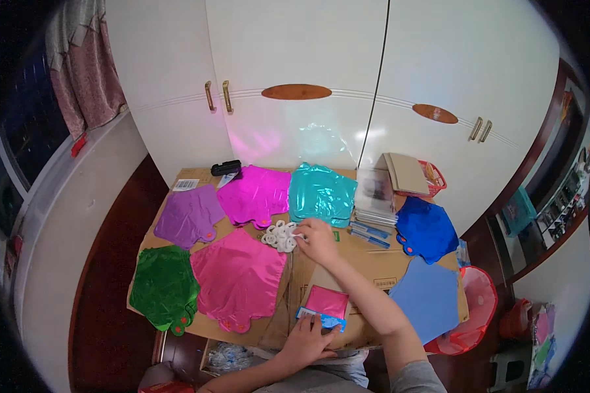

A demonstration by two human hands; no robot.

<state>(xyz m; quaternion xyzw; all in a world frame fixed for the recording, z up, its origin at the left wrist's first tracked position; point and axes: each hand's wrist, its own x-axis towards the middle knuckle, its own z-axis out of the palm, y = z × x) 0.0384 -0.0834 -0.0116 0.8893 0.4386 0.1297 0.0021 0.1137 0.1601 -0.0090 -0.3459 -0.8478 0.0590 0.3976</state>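
Note:
My left hand (306, 343) lies with fingers spread on a small flat pack (328, 305), pink with a blue lower edge, at the table's near edge. Farther out, my right hand (319, 241) has its fingertips closed at the right side of a pile of small white rings (279, 237), pinching a white piece from it. Left of the pile lie stacks of shiny foil sheets with tabbed ends: pink (239, 278), magenta (255, 195), purple (189, 216) and dark green (164, 285). A teal foil stack (321, 194) lies just beyond my right hand.
Cardboard (367, 267) covers the table. At right lie a dark blue foil stack (428, 229), a light blue sheet (426, 298), blue pens (370, 234) and clear packs (373, 196). A black object (225, 168) sits at the back. A red basket (482, 304) stands beside the table; white cabinets rise behind.

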